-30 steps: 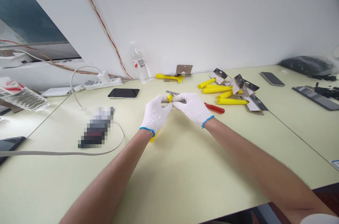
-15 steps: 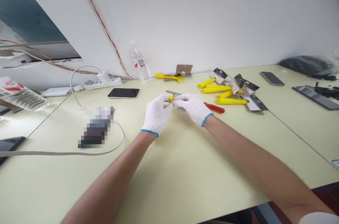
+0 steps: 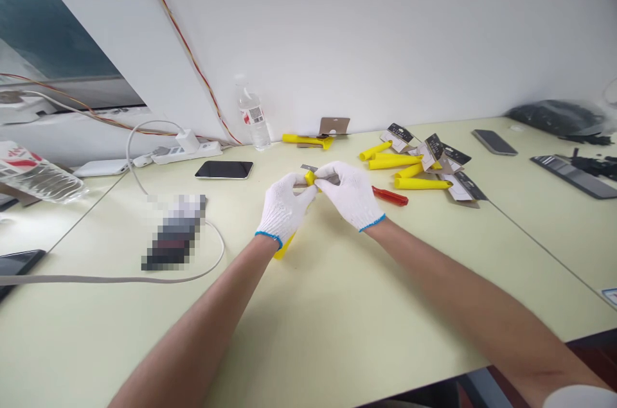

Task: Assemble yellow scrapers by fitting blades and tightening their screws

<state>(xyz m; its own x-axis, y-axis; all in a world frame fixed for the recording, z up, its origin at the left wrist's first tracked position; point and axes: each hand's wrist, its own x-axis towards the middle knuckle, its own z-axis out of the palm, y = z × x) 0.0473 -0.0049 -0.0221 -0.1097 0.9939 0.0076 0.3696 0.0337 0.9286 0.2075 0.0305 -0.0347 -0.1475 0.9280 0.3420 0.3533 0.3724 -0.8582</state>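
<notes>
The gloved left hand (image 3: 284, 209) and right hand (image 3: 349, 195) both grip one yellow-handled scraper (image 3: 310, 178), fingers closed on it, its metal blade (image 3: 308, 168) showing above them. Four yellow handles (image 3: 419, 184) lie at 2 o'clock, a fifth yellow handle (image 3: 306, 139) at 12 o'clock, one red-handled tool (image 3: 390, 196) at 3 o'clock.

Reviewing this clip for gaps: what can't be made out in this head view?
Yellow plastic tool: its middle is hidden by the left hand and right hand, so how it is gripped is unclear.
Object on the desk: pixelated in the head view, so it can't be identified.
Dark slab: cut off by the view's left edge.
Printed cards: their text is too small to read.
</notes>
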